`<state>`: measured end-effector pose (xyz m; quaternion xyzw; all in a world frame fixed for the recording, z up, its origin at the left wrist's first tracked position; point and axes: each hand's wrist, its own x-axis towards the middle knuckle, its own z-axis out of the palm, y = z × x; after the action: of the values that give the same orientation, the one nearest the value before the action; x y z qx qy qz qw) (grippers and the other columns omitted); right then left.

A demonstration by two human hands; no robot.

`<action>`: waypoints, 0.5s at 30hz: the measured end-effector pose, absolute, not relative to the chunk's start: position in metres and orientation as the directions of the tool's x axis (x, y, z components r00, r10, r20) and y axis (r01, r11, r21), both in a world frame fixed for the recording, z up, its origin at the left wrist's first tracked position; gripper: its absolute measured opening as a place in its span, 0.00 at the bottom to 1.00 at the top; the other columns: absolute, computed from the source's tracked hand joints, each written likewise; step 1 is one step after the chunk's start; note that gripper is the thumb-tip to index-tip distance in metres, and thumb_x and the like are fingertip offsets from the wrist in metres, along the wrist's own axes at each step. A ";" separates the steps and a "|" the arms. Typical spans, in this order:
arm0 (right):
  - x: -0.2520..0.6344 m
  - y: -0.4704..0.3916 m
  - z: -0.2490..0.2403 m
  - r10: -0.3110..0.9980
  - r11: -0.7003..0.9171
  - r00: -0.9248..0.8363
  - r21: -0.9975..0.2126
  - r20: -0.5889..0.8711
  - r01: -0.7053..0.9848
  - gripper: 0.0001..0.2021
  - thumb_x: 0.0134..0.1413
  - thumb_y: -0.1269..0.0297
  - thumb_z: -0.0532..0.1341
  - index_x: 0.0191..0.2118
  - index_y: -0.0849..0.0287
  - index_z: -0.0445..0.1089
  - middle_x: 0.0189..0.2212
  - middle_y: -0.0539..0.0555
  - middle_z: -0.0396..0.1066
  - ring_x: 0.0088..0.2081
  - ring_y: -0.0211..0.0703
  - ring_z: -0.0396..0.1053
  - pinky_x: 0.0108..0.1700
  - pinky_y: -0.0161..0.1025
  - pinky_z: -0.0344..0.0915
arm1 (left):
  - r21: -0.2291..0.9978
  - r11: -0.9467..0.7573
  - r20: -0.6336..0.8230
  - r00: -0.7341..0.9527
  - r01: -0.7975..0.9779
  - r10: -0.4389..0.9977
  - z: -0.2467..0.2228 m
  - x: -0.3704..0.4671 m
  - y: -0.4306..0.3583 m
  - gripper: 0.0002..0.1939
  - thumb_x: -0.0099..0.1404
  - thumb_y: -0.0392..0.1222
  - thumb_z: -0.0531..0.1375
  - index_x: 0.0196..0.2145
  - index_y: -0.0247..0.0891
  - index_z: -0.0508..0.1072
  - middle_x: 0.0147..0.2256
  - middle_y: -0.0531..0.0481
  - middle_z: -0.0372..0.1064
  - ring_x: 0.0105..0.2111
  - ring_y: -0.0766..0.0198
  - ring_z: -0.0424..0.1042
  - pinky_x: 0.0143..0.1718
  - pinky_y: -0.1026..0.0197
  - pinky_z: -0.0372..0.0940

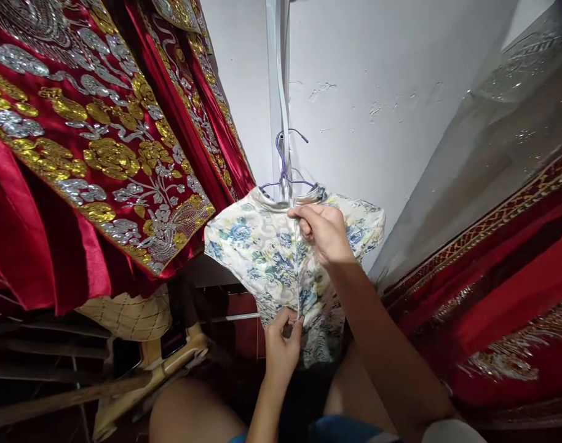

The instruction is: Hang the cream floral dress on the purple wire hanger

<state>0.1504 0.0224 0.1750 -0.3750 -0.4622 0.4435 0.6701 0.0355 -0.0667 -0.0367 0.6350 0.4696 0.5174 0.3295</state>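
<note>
A white short-sleeved dress [274, 258] with blue, green and yellow flowers hangs in front of me on a thin purple hanger [282, 161]. Down its middle runs a pale, narrow line like a zipper [297, 271]. My right hand [324, 231] is closed in a pinch at the top of this line, just under the neckline. Lower, near the waist, my left hand [283, 338] pinches the cloth beside the same line with thumb and finger. Whether a zipper pull lies in either pinch is hidden by the fingers. The dress's lower end is in shadow.
Red cloth with gold and silver sequins [110, 157] hangs at the left. A white wall [377, 80] stands behind, with a pale vertical strip [276, 67]. Clear plastic [474, 154] and more red embroidered cloth [506, 320] are at the right. Wooden furniture [147, 369] stands lower left.
</note>
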 end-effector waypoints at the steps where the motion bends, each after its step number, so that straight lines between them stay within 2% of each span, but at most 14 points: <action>1: 0.152 0.023 0.177 0.932 0.350 0.190 -0.905 0.310 -0.240 0.07 0.44 0.66 0.63 0.27 0.64 0.76 0.12 0.43 0.58 0.17 0.29 0.51 0.20 0.32 0.46 | 0.905 -0.336 0.332 0.061 0.261 0.941 -0.039 0.036 -0.066 0.13 0.67 0.43 0.58 0.26 0.38 0.64 0.24 0.54 0.60 0.27 0.65 0.62 0.31 0.65 0.56; 4: 0.155 0.021 0.177 0.920 0.383 0.173 -0.899 0.351 -0.211 0.07 0.46 0.66 0.63 0.29 0.64 0.76 0.12 0.43 0.59 0.17 0.30 0.52 0.20 0.32 0.46 | 0.901 -0.307 0.264 0.175 0.307 0.948 -0.037 0.033 -0.061 0.13 0.66 0.42 0.58 0.25 0.38 0.63 0.24 0.54 0.61 0.27 0.65 0.64 0.31 0.64 0.57; 6: 0.155 0.018 0.173 0.923 0.377 0.145 -0.909 0.355 -0.176 0.07 0.47 0.65 0.63 0.29 0.63 0.76 0.12 0.43 0.59 0.16 0.30 0.51 0.19 0.32 0.46 | 0.885 -0.330 0.267 0.222 0.329 0.938 -0.023 0.027 -0.053 0.08 0.65 0.40 0.60 0.28 0.38 0.68 0.27 0.52 0.66 0.31 0.62 0.68 0.34 0.63 0.60; 8: 0.155 0.014 0.167 0.920 0.386 0.129 -0.915 0.371 -0.120 0.06 0.49 0.65 0.62 0.28 0.61 0.74 0.11 0.43 0.58 0.16 0.31 0.51 0.19 0.32 0.46 | 0.856 -0.413 0.363 0.207 0.311 0.909 0.006 0.019 -0.041 0.03 0.65 0.39 0.61 0.36 0.38 0.72 0.34 0.50 0.72 0.36 0.60 0.71 0.41 0.61 0.63; 9: 0.155 0.012 0.165 0.916 0.394 0.123 -0.915 0.382 -0.090 0.06 0.49 0.65 0.62 0.27 0.61 0.73 0.11 0.43 0.57 0.15 0.31 0.51 0.19 0.32 0.46 | 0.835 -0.466 0.433 0.173 0.292 0.884 0.024 0.016 -0.034 0.07 0.66 0.39 0.61 0.42 0.39 0.73 0.35 0.49 0.73 0.38 0.60 0.72 0.43 0.60 0.64; 12: 0.155 0.007 0.164 0.908 0.414 0.086 -0.909 0.410 -0.037 0.06 0.50 0.65 0.61 0.25 0.60 0.71 0.13 0.44 0.57 0.16 0.31 0.51 0.19 0.32 0.47 | 0.727 -0.634 0.655 0.010 0.262 0.755 0.086 0.008 -0.008 0.16 0.70 0.40 0.58 0.55 0.40 0.70 0.33 0.51 0.72 0.34 0.63 0.71 0.41 0.61 0.64; 14: 0.156 0.007 0.167 0.899 0.436 0.064 -0.899 0.434 -0.024 0.06 0.51 0.65 0.60 0.26 0.59 0.71 0.13 0.44 0.58 0.16 0.31 0.51 0.20 0.32 0.47 | 0.611 -0.731 0.761 0.029 0.305 0.648 0.122 0.008 0.008 0.19 0.71 0.40 0.57 0.59 0.40 0.68 0.35 0.51 0.72 0.33 0.64 0.71 0.39 0.61 0.64; 15: 0.156 0.008 0.167 0.894 0.447 0.055 -0.894 0.445 -0.020 0.06 0.51 0.65 0.60 0.27 0.59 0.71 0.14 0.44 0.58 0.17 0.31 0.52 0.20 0.32 0.47 | 0.548 -0.763 0.796 0.065 0.343 0.601 0.135 0.010 0.015 0.17 0.71 0.39 0.58 0.56 0.39 0.70 0.36 0.50 0.72 0.33 0.65 0.70 0.38 0.62 0.64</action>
<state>0.1558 0.0084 0.1675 -0.3760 -0.5807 0.3677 0.6214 0.0102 0.0154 0.1355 0.7219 0.3269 0.6004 0.1077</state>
